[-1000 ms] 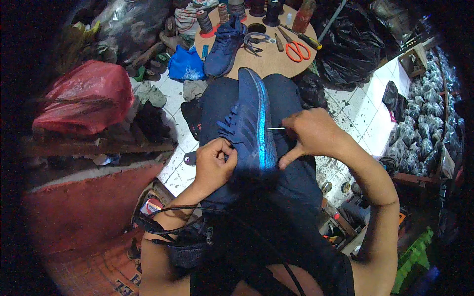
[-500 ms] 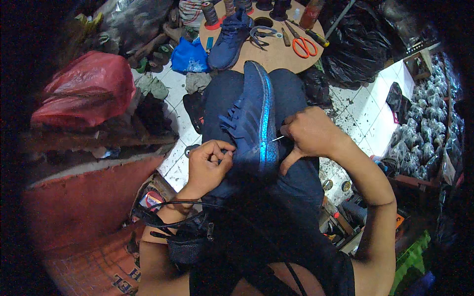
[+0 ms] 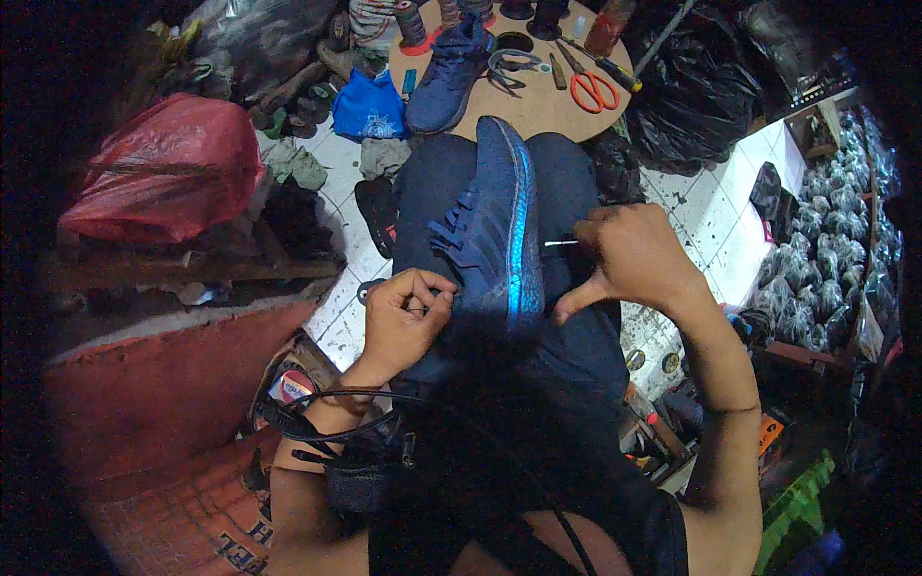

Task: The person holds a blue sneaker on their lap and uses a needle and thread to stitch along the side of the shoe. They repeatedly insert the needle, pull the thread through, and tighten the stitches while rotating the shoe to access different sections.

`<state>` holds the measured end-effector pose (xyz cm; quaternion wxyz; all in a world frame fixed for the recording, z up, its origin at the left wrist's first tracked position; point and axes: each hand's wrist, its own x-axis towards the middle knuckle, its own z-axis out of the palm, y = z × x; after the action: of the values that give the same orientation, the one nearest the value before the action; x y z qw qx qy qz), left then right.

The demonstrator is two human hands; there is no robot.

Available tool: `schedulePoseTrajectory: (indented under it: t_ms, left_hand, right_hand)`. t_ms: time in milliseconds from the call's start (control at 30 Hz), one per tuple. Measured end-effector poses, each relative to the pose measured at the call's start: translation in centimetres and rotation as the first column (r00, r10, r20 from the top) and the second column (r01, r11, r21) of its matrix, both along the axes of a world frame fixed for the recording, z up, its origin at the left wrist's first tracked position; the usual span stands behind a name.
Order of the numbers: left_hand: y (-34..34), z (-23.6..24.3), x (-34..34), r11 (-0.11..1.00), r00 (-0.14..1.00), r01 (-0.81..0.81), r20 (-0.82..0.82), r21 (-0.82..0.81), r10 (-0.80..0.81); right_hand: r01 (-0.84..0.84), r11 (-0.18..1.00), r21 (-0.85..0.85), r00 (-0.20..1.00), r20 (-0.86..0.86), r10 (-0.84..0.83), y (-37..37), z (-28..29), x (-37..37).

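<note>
A dark blue sneaker [image 3: 485,230] lies on its side along my lap, toe pointing away, its shiny bright blue midsole facing right. My right hand [image 3: 629,254] is closed round an awl, with the thumb stretched out. The awl's thin metal shaft [image 3: 560,244] points left, a small gap from the sole; its handle is hidden in the fist. At the shoe's left side, near the heel, my left hand [image 3: 408,312] has thumb and forefinger pinched together. Whatever it pinches is too small to make out. A second dark blue sneaker [image 3: 449,77] rests on the round table.
Beyond my knees, the round wooden table [image 3: 538,110] bears orange-handled scissors [image 3: 594,91], a yellow-handled screwdriver [image 3: 619,74] and thread spools [image 3: 411,27]. Plastic bags stand around: red [image 3: 163,168], blue [image 3: 370,106], black [image 3: 696,91]. Many small wrapped bundles [image 3: 812,250] fill the right side.
My right hand has drawn back right and slightly up, taking the awl's tip away from the sole. My left hand and the shoe have barely moved.
</note>
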<state>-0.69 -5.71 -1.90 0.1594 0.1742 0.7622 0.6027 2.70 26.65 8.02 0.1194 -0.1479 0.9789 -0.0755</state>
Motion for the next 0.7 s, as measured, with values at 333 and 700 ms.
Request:
schedulePoseTrajectory:
  t_ms: [333, 700]
  left_hand:
    - [-0.1, -0.3, 0.0, 1.000, 1.000, 0.013, -0.006, 0.009, -0.013]
    - [0.3, -0.5, 0.2, 0.995, 0.999, -0.011, 0.038, 0.098, 0.008]
  right_hand:
    - [-0.095, 0.988, -0.125, 0.992, -0.092, 0.084, -2.2, -2.8, 0.7]
    - [0.018, 0.997, -0.077, 1.000, -0.024, -0.020, -1.3, -1.8, 0.8]
